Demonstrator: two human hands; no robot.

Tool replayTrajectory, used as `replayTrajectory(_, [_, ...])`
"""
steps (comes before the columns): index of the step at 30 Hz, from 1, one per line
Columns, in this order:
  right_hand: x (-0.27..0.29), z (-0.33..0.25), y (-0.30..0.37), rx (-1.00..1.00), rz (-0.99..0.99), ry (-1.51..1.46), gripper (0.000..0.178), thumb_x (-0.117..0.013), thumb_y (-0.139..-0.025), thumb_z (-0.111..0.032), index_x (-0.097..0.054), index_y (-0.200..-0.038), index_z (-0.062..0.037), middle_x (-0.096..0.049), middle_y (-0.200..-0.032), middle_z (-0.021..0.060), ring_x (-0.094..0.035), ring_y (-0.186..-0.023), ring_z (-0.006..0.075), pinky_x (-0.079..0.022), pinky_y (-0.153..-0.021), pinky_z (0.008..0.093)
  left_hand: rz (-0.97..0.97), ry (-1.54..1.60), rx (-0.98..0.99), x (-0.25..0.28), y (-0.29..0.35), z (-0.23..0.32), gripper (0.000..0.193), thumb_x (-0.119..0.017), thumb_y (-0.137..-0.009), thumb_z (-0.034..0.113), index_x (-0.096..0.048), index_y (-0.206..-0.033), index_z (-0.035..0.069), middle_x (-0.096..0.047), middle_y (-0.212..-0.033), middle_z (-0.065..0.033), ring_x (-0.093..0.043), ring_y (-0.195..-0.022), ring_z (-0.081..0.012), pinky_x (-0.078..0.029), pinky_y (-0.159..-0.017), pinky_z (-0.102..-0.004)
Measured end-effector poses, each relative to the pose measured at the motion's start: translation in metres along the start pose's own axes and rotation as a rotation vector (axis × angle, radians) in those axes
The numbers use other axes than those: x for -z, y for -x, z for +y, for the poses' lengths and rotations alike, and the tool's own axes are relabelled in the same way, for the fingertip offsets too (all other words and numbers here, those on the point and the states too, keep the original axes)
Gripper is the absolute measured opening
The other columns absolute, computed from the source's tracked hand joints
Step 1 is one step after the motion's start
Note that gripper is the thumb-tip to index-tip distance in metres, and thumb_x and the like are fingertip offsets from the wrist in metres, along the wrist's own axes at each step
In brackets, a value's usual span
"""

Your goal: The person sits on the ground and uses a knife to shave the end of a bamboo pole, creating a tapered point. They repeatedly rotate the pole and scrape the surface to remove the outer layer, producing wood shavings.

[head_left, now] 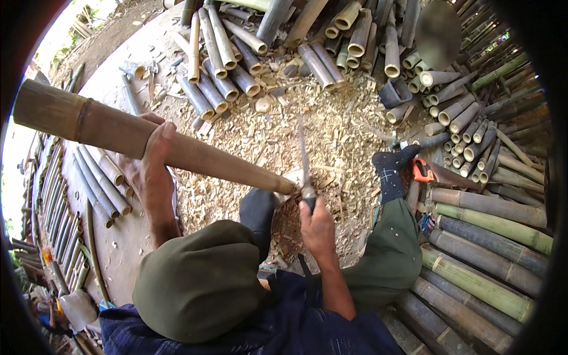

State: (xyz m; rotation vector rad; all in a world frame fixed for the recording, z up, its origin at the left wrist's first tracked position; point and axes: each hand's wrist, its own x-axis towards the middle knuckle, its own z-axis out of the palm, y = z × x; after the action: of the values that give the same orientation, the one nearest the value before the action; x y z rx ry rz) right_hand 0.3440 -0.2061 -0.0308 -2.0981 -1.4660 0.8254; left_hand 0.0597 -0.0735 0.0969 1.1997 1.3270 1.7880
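A thick brown bamboo tube (222, 161) slants across in front of me, its wide end at the upper left and its narrow end low near the middle. My left hand (152, 157) is wrapped round it, thumb on top. In my right hand (318, 228), the fingers are closed on the dark handle of a knife (303, 151). Its long thin blade points away from me and looks slightly blurred. The knife's handle is close to the tube's narrow end; whether they touch I cannot tell.
Pale wood chips (225, 207) cover the ground. Cut bamboo pieces (361, 32) are heaped at the back, with more stacked along the right. An orange-handled saw (423, 170) lies by my right foot (390, 174). A dark container (394, 93) stands farther back. Bamboo tubes (103, 183) also lie at left.
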Motion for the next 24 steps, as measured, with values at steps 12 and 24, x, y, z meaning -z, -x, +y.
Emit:
replayTrajectory(12, [-0.025, 0.035, 0.004, -0.052, -0.017, 0.003, 0.035, -0.059, -0.104, -0.035, -0.056, -0.111, -0.0001, -0.068, -0.081, 0.0277, -0.067, -0.076, 0.0498, -0.051, -0.068, 0.0564, -0.028, 0.057, 0.052, 0.0, -0.007, -0.007, 0.044, -0.076, -0.088, 0.018, -0.058, -0.122, -0.004, -0.06, -0.109, -0.0121, -0.066, -0.1, -0.0224, -0.053, -0.092, -0.0367])
replayTrajectory(24, [-0.037, 0.071, 0.005, -0.05, -0.102, 0.126, 0.038, -0.055, -0.104, -0.038, -0.052, -0.113, -0.0009, -0.068, -0.082, 0.0301, -0.068, -0.082, 0.0523, -0.051, -0.07, 0.0618, -0.227, 0.271, -0.108, 0.013, -0.012, -0.02, 0.045, -0.076, -0.081, 0.021, -0.056, -0.116, 0.0, -0.058, -0.1, -0.0104, -0.059, -0.099, -0.0225, -0.052, -0.1, -0.0477])
